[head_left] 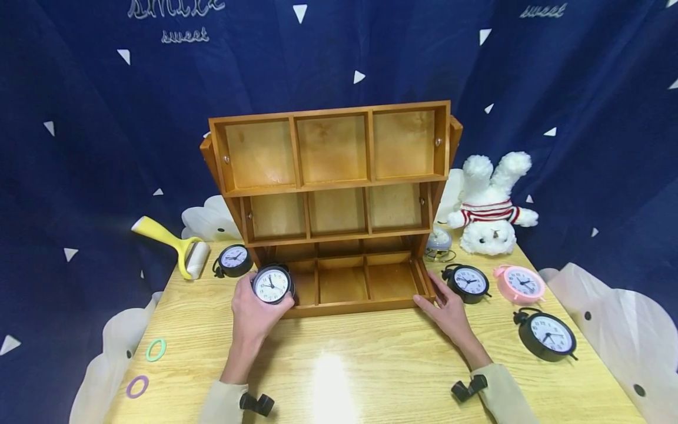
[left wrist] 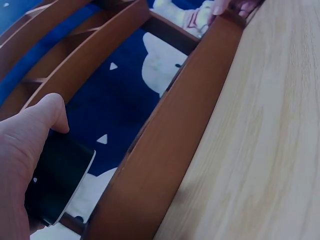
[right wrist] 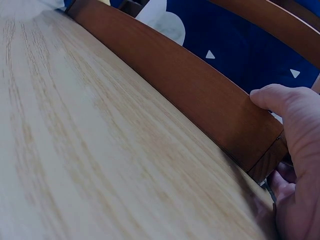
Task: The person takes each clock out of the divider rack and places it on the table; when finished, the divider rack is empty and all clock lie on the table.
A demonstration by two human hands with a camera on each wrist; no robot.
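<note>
My left hand (head_left: 252, 313) grips a black alarm clock (head_left: 272, 285) with a white dial, thumb and fingers round its casing. The clock is tilted face up over the left end of the lowest tier of a brown wooden shelf (head_left: 352, 307). In the left wrist view the black side of the clock (left wrist: 62, 175) shows beside the shelf's front board (left wrist: 160, 145). At the lowest tier's right front corner, my right hand (head_left: 448, 307) holds the wood. The right wrist view has the thumb (right wrist: 270, 97) on the front board and the other fingers round the side.
Left of the shelf are another black clock (head_left: 234, 260), a yellow-handled lint roller (head_left: 166, 235), a green ring (head_left: 156, 350) and a purple ring (head_left: 137, 387). Rightward are black clocks (head_left: 468, 282) (head_left: 548, 335), a pink clock (head_left: 521, 284), a pale clock (head_left: 438, 241) and an upside-down plush toy (head_left: 487, 206).
</note>
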